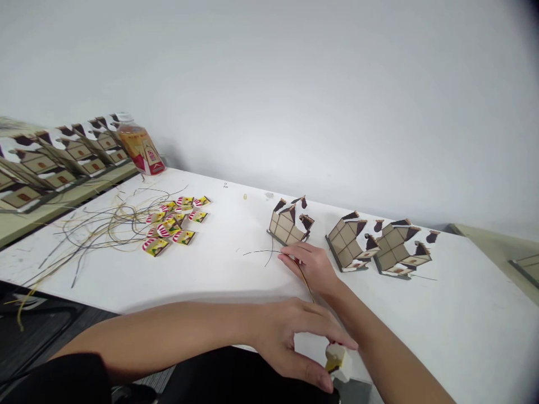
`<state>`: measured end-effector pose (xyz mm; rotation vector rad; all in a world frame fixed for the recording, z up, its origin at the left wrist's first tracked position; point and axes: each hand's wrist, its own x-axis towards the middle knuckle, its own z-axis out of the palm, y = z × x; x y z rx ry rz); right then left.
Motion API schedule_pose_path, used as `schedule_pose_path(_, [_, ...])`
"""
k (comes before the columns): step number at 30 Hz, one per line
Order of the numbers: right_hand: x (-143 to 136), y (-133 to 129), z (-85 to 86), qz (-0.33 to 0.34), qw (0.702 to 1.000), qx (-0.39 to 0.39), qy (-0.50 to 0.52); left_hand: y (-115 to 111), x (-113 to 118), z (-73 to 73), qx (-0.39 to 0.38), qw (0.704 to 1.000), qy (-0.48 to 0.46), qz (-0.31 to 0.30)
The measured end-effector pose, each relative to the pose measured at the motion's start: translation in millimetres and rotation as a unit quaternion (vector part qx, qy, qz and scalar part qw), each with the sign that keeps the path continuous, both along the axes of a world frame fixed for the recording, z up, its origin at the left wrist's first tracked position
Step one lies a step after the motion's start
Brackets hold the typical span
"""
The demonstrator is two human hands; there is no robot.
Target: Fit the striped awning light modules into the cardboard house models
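Observation:
My right hand [310, 268] is closed in a pinch on a thin wire [304, 278], close to the front of a small model house [289, 224] with an open back and snowy roof. The dark wire ends stick out left past the fingertips. From there the wire runs down behind my left hand [297, 334]. Between its thumb and fingers, the left hand holds a small white and yellow piece [338, 359] with a little red at its top. The arms cross, the right forearm passing beyond the left fingertips.
Several small red-and-white striped awning pieces [170, 225] with tangled yellow and black wires [105, 230] lie at the left. Two more model houses [347, 244] stand at the right. A bottle [141, 147] and a row of houses [59, 163] stand at the far left, near the wall.

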<state>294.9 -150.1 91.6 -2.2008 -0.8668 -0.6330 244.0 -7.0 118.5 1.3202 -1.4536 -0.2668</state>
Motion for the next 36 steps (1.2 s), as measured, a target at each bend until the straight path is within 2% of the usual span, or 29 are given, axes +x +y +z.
schedule_pose_path(10, [4, -1, -4.9, 0.009, 0.999, 0.044, 0.01, 0, 3, 0.2, -0.001, 1.0, -0.002, 0.001])
schedule_pose_path(16, [5, 1, -1.9, 0.014, 0.997, 0.068, 0.015, -1, 9, -7.6, -0.018, 0.994, -0.081, 0.073])
schedule_pose_path(21, [7, -2, -5.9, 0.006, 0.998, 0.06, 0.009, 0, 16, -21.6, 0.052, 0.969, -0.182, 0.159])
schedule_pose_path(26, [8, -3, -6.4, 0.009, 0.999, 0.049, -0.002, 2, 18, -21.5, 0.129, 0.95, -0.238, 0.154])
schedule_pose_path(29, [9, -3, -7.5, 0.008, 0.999, 0.047, 0.007, 2, 18, -22.1, 0.151, 0.943, -0.256, 0.147])
schedule_pose_path(31, [9, -3, -8.5, 0.008, 0.999, 0.045, 0.017, 2, 19, -22.5, 0.126, 0.946, -0.263, 0.142])
schedule_pose_path(33, [8, -4, -8.6, 0.008, 0.999, 0.047, 0.024, 2, 21, -19.7, 0.062, 0.952, -0.264, 0.145])
schedule_pose_path(36, [5, -5, -6.5, 0.016, 0.998, 0.044, 0.039, 5, 27, -7.6, -0.062, 0.938, -0.268, 0.21])
